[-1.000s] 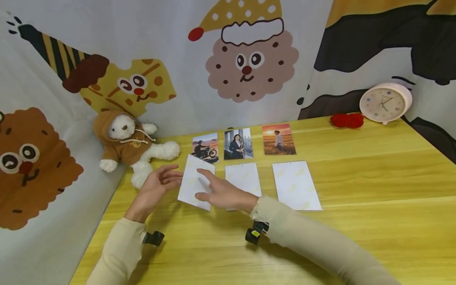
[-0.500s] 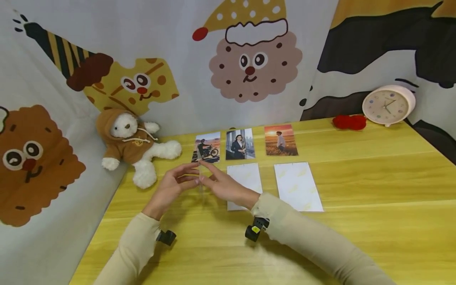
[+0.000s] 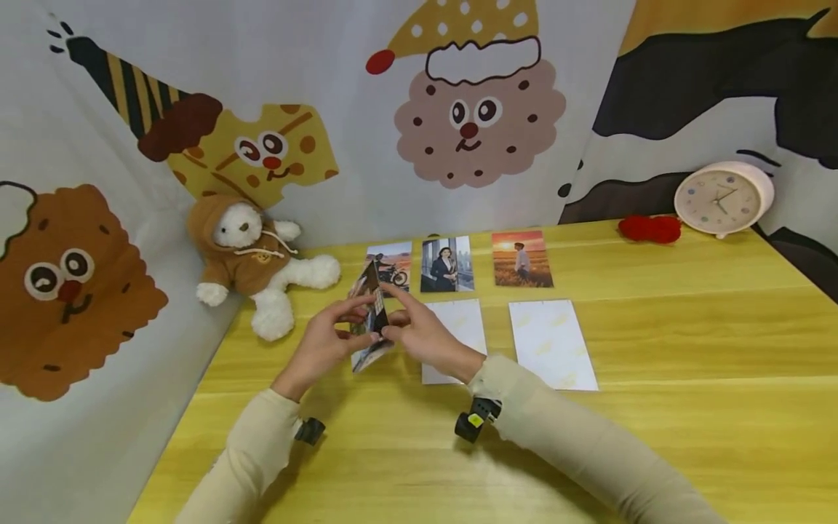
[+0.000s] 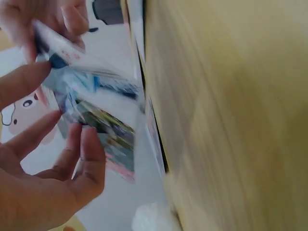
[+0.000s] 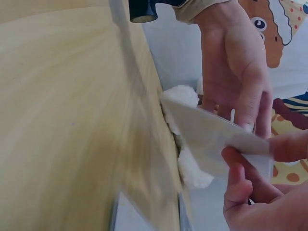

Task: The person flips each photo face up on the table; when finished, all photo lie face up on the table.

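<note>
Between my two hands a photo card (image 3: 366, 356) stands tilted on edge above the table, its picture side turned left. My left hand (image 3: 327, 338) pinches it, with thumb and fingers on the picture side. From the other side my right hand (image 3: 428, 338) grips the same card by its edge. In the left wrist view the card's picture (image 4: 113, 120) is blurred; the right wrist view shows its pale back (image 5: 207, 132). Behind it lies a motorcycle picture card (image 3: 395, 266), partly covered. Two white-backed cards (image 3: 553, 346) lie face down, the nearer one partly under my right hand.
A suited-woman picture card (image 3: 447, 266) and a sunset-field card (image 3: 522, 260) lie in the back row. At the left sits a plush toy (image 3: 252, 255) in a brown hoodie. A red object (image 3: 649, 229) and a round clock (image 3: 723, 200) stand back right on the wooden table (image 3: 406, 451).
The card has turned from white back facing up, through edge-on, to show its picture side. My left hand has moved right to take hold of it; my right hand keeps its grip.
</note>
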Available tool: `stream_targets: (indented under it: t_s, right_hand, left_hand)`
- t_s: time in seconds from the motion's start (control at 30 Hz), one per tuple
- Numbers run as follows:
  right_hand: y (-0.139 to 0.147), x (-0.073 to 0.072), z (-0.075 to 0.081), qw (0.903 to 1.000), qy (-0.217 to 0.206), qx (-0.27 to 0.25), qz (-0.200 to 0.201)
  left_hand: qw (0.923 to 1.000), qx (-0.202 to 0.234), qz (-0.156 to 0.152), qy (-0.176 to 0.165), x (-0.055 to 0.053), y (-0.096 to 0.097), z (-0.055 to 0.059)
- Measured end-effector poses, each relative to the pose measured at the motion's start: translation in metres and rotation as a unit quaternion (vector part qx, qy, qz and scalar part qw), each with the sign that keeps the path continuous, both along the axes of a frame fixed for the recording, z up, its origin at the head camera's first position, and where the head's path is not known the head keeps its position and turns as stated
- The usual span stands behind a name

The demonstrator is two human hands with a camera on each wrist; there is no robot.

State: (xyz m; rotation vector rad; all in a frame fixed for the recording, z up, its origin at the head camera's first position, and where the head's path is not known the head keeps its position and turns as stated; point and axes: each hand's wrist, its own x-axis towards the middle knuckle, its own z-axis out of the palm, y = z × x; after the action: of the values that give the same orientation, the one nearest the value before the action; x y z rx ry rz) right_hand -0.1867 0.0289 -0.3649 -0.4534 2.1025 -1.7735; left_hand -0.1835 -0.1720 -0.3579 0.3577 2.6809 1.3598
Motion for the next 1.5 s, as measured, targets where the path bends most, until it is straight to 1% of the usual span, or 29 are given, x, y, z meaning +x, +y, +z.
stream_targets:
  t_s: [0.07, 0.13, 0.17, 0.23, 0.3, 0.37, 0.47, 0.5, 0.53, 0.57, 0.63, 0.67, 0.7, 0.77, 0.8, 0.9, 1.0, 1.07, 1.13, 1.2, 1.3, 1.43, 1.5]
  right_hand:
    - [0.002, -0.001, -0.004, 0.9999, -0.004, -0.013, 0.004]
    - [0.004, -0.003, -0.009, 0.9994, -0.013, -0.030, 0.010]
    - [0.005, -0.003, -0.010, 0.9991, -0.016, -0.037, 0.013]
    - [0.008, -0.005, -0.013, 0.9987, -0.021, -0.045, 0.009]
    - [0.011, -0.007, -0.015, 0.9983, -0.027, -0.051, -0.003]
    - [0.013, -0.008, -0.015, 0.9980, -0.030, -0.054, -0.013]
    - [0.016, -0.009, -0.015, 0.9977, -0.035, -0.055, -0.017]
    - [0.016, -0.009, -0.014, 0.9980, -0.036, -0.050, -0.015]
    - [0.017, -0.010, -0.015, 0.9986, -0.036, -0.038, -0.011]
    - [0.017, -0.009, -0.014, 0.9995, -0.027, -0.016, -0.004]
    - [0.016, -0.009, -0.015, 0.9986, -0.002, 0.052, 0.012]
    - [0.015, -0.008, -0.014, 0.9955, 0.016, 0.090, 0.025]
    - [0.014, -0.007, -0.015, 0.9905, 0.033, 0.128, 0.038]
    - [0.011, -0.005, -0.015, 0.9764, 0.070, 0.195, 0.062]
    - [0.010, -0.004, -0.015, 0.9702, 0.083, 0.216, 0.072]
    - [0.006, -0.002, -0.016, 0.9561, 0.109, 0.257, 0.089]
    - [0.002, -0.001, -0.018, 0.9474, 0.124, 0.280, 0.092]
    - [-0.001, -0.002, -0.019, 0.9432, 0.127, 0.293, 0.090]
    - [-0.004, -0.003, -0.021, 0.9413, 0.128, 0.300, 0.086]
    - [-0.008, -0.005, -0.022, 0.9368, 0.127, 0.315, 0.083]
    - [-0.013, -0.006, -0.023, 0.9310, 0.117, 0.336, 0.082]
    - [-0.017, -0.008, -0.022, 0.9186, 0.102, 0.371, 0.092]
    - [-0.019, -0.009, -0.020, 0.9101, 0.103, 0.389, 0.097]
  left_hand:
    - [0.9993, -0.035, -0.003, 0.010, -0.001, -0.004, -0.003]
    - [0.9980, -0.061, -0.010, 0.015, -0.003, -0.009, -0.006]
    - [0.9973, -0.071, -0.014, 0.012, -0.005, -0.013, -0.008]
    - [0.9970, -0.076, -0.015, 0.001, -0.007, -0.020, -0.010]
    - [0.9981, -0.056, -0.012, -0.023, -0.009, -0.027, -0.013]
    - [0.9986, -0.020, 0.000, -0.049, -0.009, -0.033, -0.015]
    - [0.9970, 0.036, 0.020, -0.067, -0.008, -0.039, -0.015]
    - [0.9964, 0.047, 0.024, -0.066, -0.007, -0.040, -0.015]
    - [0.9958, 0.056, 0.029, -0.066, -0.007, -0.040, -0.014]
    - [0.9957, 0.058, 0.032, -0.065, -0.006, -0.040, -0.014]
    - [0.9962, 0.049, 0.032, -0.065, -0.005, -0.040, -0.012]
    - [0.9964, 0.040, 0.033, -0.067, -0.004, -0.041, -0.012]
    - [0.9966, 0.030, 0.033, -0.070, -0.004, -0.041, -0.011]
    - [0.9969, -0.009, 0.033, -0.071, -0.004, -0.042, -0.011]
    - [0.9967, -0.030, 0.030, -0.070, -0.004, -0.043, -0.011]
    - [0.9934, -0.097, 0.015, -0.060, -0.004, -0.042, -0.012]
    - [0.9864, -0.160, -0.005, -0.039, -0.007, -0.039, -0.013]
    - [0.9800, -0.196, -0.014, -0.028, -0.010, -0.037, -0.014]
    - [0.9732, -0.229, -0.014, -0.014, -0.014, -0.035, -0.015]
    - [0.9660, -0.258, -0.016, -0.004, -0.017, -0.032, -0.015]
    - [0.9544, -0.297, -0.023, 0.010, -0.022, -0.028, -0.015]
    - [0.9385, -0.341, -0.047, 0.028, -0.023, -0.021, -0.013]
    - [0.9309, -0.358, -0.059, 0.040, -0.023, -0.017, -0.011]
